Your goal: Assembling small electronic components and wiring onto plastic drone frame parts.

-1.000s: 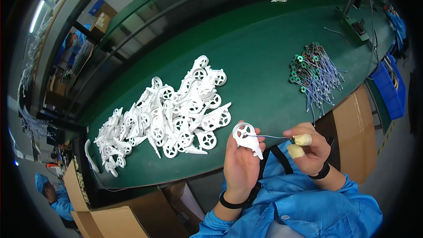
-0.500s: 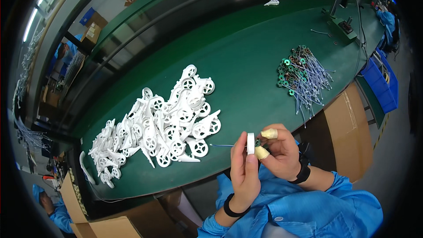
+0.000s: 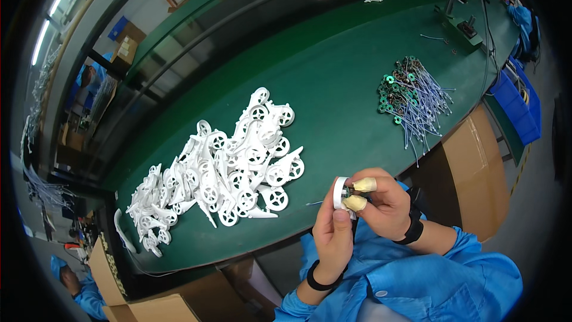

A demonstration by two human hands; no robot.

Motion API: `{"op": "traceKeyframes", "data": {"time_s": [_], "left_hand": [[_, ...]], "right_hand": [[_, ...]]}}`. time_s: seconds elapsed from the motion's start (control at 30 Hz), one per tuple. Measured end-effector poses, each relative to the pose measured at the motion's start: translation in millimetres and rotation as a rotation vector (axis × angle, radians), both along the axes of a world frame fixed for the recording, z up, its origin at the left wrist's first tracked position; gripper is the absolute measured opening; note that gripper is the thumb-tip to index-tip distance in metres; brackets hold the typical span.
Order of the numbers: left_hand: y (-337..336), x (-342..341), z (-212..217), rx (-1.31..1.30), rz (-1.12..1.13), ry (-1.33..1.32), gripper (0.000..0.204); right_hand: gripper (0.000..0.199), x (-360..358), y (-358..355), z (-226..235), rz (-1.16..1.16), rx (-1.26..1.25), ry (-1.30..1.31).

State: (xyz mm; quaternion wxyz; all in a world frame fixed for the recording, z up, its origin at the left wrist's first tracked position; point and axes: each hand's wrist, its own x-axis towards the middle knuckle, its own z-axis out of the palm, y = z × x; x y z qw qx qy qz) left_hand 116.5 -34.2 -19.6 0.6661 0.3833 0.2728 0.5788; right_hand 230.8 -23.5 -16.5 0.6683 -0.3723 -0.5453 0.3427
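Near the front edge of the green table, my left hand (image 3: 332, 235) grips a white plastic housing (image 3: 339, 193) by its round end, thumb on the near side. My right hand (image 3: 387, 207), with pale yellow covers on thumb and forefinger, pinches a small dark-green circuit board (image 3: 350, 191) against the housing's right-hand side. Fingertips hide most of that board, so how far it sits inside cannot be told. A thin bluish wire (image 3: 314, 203) sticks out to the left, beyond my left fingers. Black bands circle both wrists.
A large heap of white plastic housings (image 3: 205, 182) covers the table's left part. To the right lies a pile of green round boards with wires (image 3: 411, 98). A green stand (image 3: 468, 30), a blue bin (image 3: 517, 104) and cardboard boxes (image 3: 476, 167) border the table. Other people sit nearby.
The white housing has turned slightly, showing more of its round rim. Less of the wire shows at the left. My view has shifted a little, with both hands still together.
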Motion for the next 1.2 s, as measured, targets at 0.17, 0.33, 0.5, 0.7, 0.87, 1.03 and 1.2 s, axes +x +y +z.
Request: {"op": "traceKeyframes", "data": {"time_s": [0.17, 0.33, 0.5, 0.7, 0.87, 1.03, 1.2], "left_hand": [[1.2, -0.9, 1.3, -0.003, -0.052, 0.021, 0.057], [2.2, -3.5, 13.9, -0.002, -0.098, 0.263, 0.062], [3.4, -1.0, 6.8, 0.081, -0.098, 0.412, 0.059], [5.7, -3.8, 2.9, -0.132, -0.202, 0.21, 0.064], [-0.6, 7.4, 12.6, -0.109, -0.081, 0.17, 0.071], [-4.4, 7.9, 6.0, -0.037, -0.056, 0.284, 0.075], [-7.9, 15.5, 6.1, 0.044, 0.043, 0.365, 0.074]], "right_hand": [[0.033, 0.1, -8.1, 5.7, 0.066, -0.149, 0.171], [0.03, 12.7, 5.5, 12.2, -0.105, 0.175, -0.408], [0.028, 22.2, 7.8, 12.1, -0.053, 0.12, -0.543], [0.027, 20.5, 7.7, 7.2, -0.071, 0.06, -0.378], [0.024, 19.6, 0.0, 18.8, -0.138, 0.023, -0.413], [0.027, 22.6, -3.0, 15.6, -0.107, 0.087, -0.492], [0.027, 19.9, -2.1, 11.5, -0.109, 0.155, -0.466]]}}
